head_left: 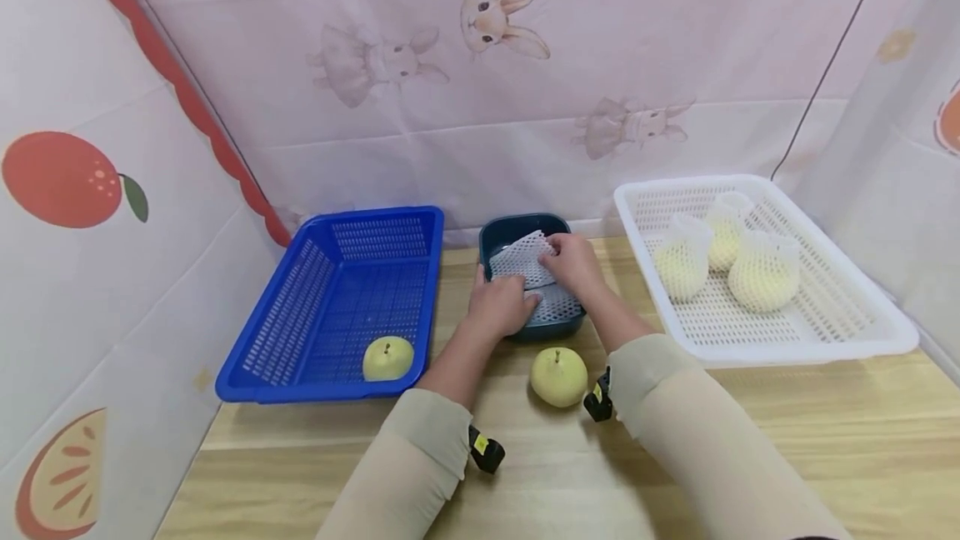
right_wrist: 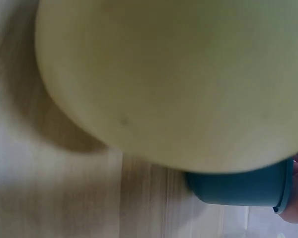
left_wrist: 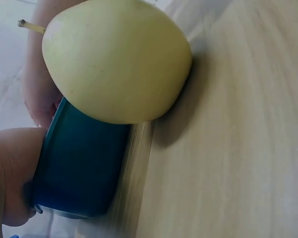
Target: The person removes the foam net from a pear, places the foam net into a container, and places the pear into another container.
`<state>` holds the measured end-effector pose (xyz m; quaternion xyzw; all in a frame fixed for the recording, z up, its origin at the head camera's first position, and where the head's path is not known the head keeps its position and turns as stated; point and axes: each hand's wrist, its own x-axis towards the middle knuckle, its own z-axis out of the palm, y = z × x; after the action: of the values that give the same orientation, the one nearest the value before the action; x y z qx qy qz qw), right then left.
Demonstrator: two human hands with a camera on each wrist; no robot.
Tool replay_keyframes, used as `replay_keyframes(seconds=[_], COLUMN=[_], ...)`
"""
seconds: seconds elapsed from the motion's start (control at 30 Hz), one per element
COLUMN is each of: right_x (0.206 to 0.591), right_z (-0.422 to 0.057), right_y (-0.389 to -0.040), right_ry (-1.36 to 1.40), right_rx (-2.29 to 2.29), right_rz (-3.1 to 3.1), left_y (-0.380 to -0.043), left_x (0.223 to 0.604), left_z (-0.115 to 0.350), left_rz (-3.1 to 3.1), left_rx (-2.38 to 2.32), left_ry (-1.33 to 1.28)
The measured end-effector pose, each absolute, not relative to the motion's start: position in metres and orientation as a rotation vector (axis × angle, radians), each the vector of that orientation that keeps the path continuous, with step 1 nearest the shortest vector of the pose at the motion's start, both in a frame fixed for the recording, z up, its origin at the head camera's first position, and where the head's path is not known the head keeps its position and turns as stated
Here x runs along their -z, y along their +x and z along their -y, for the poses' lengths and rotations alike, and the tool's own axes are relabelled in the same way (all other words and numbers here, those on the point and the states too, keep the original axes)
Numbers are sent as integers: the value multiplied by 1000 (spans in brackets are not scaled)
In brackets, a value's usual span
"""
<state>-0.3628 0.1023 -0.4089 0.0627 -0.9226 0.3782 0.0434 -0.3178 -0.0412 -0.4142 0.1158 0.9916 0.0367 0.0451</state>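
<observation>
A dark teal box [head_left: 546, 330] stands at the back middle of the table with white foam fruit nets in it. My right hand [head_left: 576, 265] pinches the upper foam net [head_left: 519, 261] near its top right end. Across the box's left rim lies my left hand [head_left: 501, 307], gripping it, a finger along the outside and the thumb over the lower foam net [head_left: 557, 307]. Part of the nets is hidden by the hands. In front of the box sits a bare yellow-green pear [head_left: 558, 377], stem up; it is large in the left wrist view and blurred in the right.
At left, a blue basket [head_left: 330, 391] holds one bare pear [head_left: 387, 358] in its near right corner. A white basket [head_left: 832, 350] at right contains three netted pears [head_left: 763, 273]. Behind everything hangs a printed curtain [head_left: 420, 132] with rabbits.
</observation>
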Motion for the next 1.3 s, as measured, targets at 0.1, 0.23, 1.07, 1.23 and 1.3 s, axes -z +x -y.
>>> replay_keyframes(seconds=[0.1, 0.23, 1.07, 1.23, 1.3], right_x=[410, 410, 414, 411, 409], right_z=[-101, -101, -88, -90, -92], right_y=[-364, -363, -341, -341, -341], right_ry=[223, 281, 752, 801, 819], right_rx=[-1121, -1071, -158, -192, -220], right_rz=[2843, 2841, 3229, 3240, 3220], left_y=[-319, -319, -309, -290, -280], left_x=[417, 419, 420, 411, 407], left_z=[40, 38, 43, 46, 47], left_rz=[-3007, -2991, -3214, -3328, -3346], left_rx=[-101, -81, -142, -354, -514], left_ry=[336, 302, 365, 575, 682])
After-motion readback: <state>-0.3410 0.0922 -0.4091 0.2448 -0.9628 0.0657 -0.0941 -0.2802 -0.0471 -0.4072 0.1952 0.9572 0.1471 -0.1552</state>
